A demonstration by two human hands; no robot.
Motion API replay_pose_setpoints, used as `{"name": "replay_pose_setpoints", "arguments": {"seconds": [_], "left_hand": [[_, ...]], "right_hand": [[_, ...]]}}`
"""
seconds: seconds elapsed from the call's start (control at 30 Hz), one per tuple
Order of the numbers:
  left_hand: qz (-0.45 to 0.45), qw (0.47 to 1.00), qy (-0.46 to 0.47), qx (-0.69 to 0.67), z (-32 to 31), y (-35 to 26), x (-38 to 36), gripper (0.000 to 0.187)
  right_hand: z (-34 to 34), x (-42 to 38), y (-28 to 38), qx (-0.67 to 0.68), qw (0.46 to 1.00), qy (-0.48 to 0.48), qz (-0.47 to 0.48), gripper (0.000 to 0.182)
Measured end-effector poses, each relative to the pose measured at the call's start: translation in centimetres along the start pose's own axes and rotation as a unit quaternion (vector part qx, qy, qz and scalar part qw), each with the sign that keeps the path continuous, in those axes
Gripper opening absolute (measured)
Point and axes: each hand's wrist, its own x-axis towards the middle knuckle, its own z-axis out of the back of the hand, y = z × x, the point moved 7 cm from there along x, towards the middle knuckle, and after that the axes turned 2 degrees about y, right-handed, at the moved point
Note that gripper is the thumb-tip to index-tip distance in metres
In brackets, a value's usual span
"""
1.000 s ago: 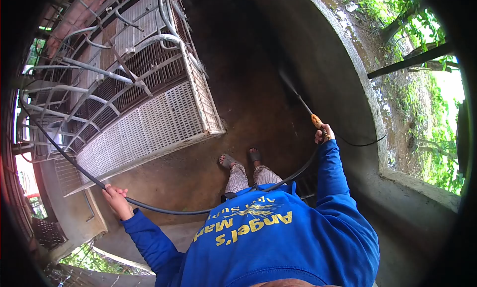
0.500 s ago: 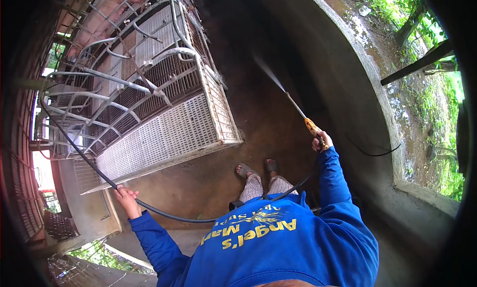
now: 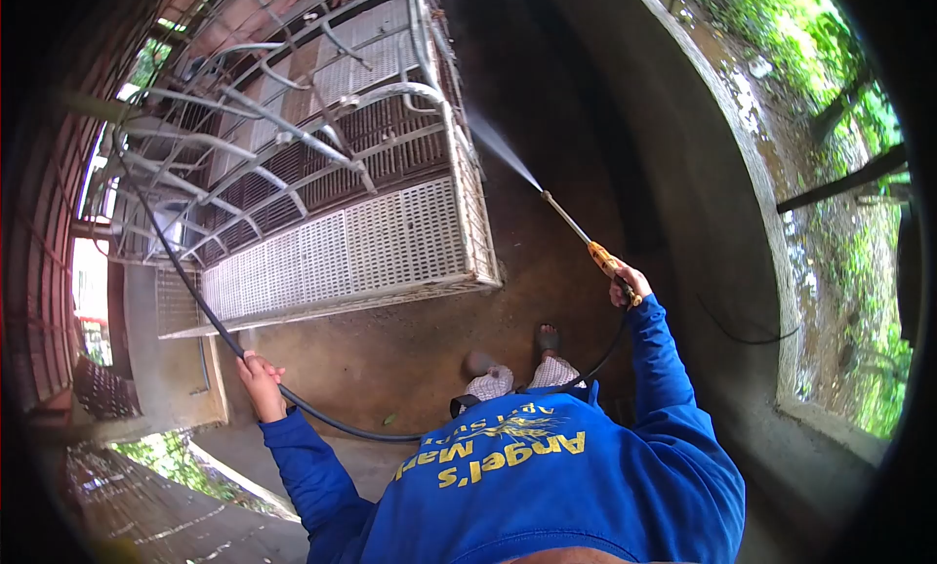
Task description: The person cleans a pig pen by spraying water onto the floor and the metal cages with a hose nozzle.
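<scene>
My right hand is closed around the orange grip of a pressure washer gun. Its long metal wand points away and to the left, and a white fan of water leaves the nozzle beside the raised crate. Lower left, my left hand is wrapped round a black hose. The hose runs up over the crate's pipes on one side and across the front of my body on the other. The raised farrowing crate has a white slatted floor, dark grates and bent metal pipes; its near corner lies left of the wand.
Wet brown concrete floor lies around my feet. A low concrete wall curves along the right, with mud and plants beyond it. A pig is among the pipes at the upper left. A thin dark line hangs by the wall.
The wand and spray have swung left, closer to the crate's side. My view has shifted, so the crate appears farther right. My feet have moved; the left hand still grips the hose.
</scene>
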Motion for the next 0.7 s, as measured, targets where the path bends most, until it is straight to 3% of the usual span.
{"name": "replay_pose_setpoints", "arguments": {"seconds": [0.23,0.43,0.6,0.7], "left_hand": [[-0.009,1.0,0.013,-0.017,3.6,2.1,-0.3,0.017],[-0.006,0.999,0.025,-0.022,9.2,4.9,0.7,0.014],[-0.031,0.998,0.049,-0.028,14.5,8.9,2.3,0.01],[0.003,0.998,0.047,-0.041,16.9,11.3,3.3,0.01]], "right_hand": [[-6.3,2.4,1.0,-0.042,0.993,-0.063,0.093,0.049],[-16.5,3.0,1.8,-0.055,0.977,-0.127,0.165,0.046],[-27.0,0.0,3.7,-0.145,0.972,-0.09,0.161,0.046],[-35.4,-3.2,4.4,-0.275,0.953,-0.036,0.124,0.047]]}}
